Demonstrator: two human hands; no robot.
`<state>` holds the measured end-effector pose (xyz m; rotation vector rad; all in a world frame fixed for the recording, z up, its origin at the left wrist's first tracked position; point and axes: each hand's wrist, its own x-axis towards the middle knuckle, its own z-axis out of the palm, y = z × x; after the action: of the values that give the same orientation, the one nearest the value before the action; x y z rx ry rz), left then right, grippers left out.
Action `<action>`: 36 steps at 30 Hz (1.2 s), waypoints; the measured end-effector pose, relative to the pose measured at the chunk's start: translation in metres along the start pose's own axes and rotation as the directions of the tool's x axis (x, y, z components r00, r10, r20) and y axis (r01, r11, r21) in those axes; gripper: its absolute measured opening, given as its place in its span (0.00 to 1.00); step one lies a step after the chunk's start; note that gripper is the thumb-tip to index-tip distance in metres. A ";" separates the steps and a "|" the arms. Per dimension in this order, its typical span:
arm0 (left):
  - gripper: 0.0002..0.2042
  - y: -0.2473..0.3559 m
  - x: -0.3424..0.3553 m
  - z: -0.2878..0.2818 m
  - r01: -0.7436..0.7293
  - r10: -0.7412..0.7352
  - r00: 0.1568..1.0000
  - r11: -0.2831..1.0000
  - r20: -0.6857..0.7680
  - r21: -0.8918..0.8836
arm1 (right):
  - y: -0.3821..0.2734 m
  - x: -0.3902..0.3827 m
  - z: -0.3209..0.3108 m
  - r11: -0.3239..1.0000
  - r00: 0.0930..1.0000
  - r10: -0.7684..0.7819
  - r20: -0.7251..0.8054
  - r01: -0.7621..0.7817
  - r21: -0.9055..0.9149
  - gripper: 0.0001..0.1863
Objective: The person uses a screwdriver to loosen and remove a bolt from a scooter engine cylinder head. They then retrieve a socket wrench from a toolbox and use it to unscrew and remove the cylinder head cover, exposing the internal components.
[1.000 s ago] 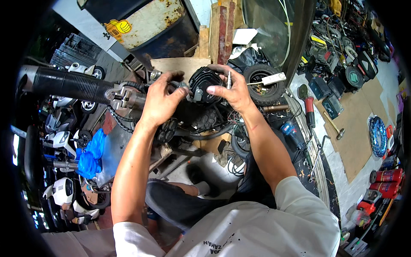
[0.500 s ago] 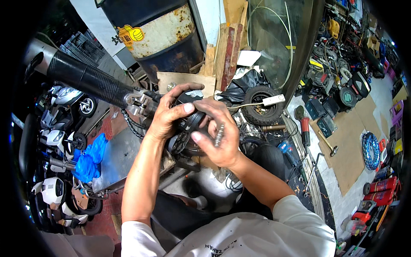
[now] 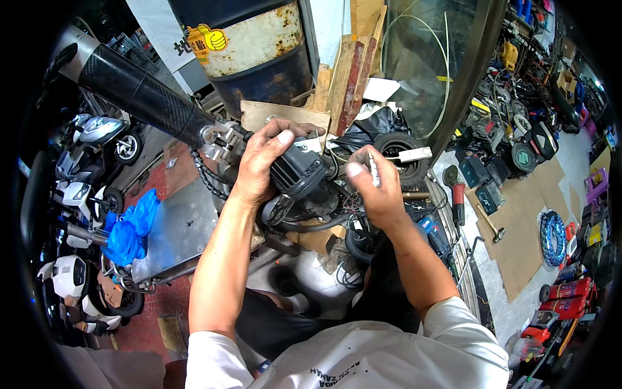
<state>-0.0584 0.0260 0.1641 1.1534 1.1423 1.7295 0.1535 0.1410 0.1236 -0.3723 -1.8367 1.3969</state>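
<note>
My left hand is wrapped round a black finned casing, its thumb lying on top and its fingers over the far side. A white label shows on the casing's far face. To the right, apart from it, my right hand is closed, with a short silvery ridged metal piece along its curled fingers; its exact kind is too small to tell. Left of the casing, a thick black carbon-patterned tube ends in a metal folding clamp. Loose wires and a black round part lie below the casing.
A rusty dark drum and wooden boards stand behind. A small tyre lies at the right, near an angle grinder and a hammer. On the left are a metal bench top, blue bag and parked scooters.
My right hand has left the casing and moved right, with the silvery piece still in its fingers. The casing now shows more fully in my left hand. The view has shifted slightly.
</note>
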 end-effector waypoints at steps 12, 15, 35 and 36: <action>0.20 0.000 0.000 -0.007 0.003 -0.003 1.000 1.000 0.008 0.014 | -0.012 0.012 -0.011 0.936 0.981 -0.191 0.030 0.191 -0.294 0.12; 0.19 0.001 0.000 0.000 -0.025 0.024 1.000 0.999 -0.005 -0.028 | -0.025 0.012 -0.008 0.959 0.987 -0.158 0.028 0.160 -0.235 0.09; 0.13 -0.002 -0.002 -0.003 -0.054 0.055 0.998 0.997 -0.033 0.053 | -0.030 0.015 0.022 0.947 0.955 -0.296 -0.023 0.290 -0.135 0.12; 0.13 -0.003 -0.002 -0.004 -0.056 0.058 0.998 0.997 -0.036 0.057 | -0.030 0.015 0.023 0.946 0.954 -0.298 -0.026 0.292 -0.138 0.12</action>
<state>-0.0610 0.0246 0.1602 1.2022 1.1986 1.7792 0.1338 0.1246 0.1551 -0.1844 -1.8642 1.0571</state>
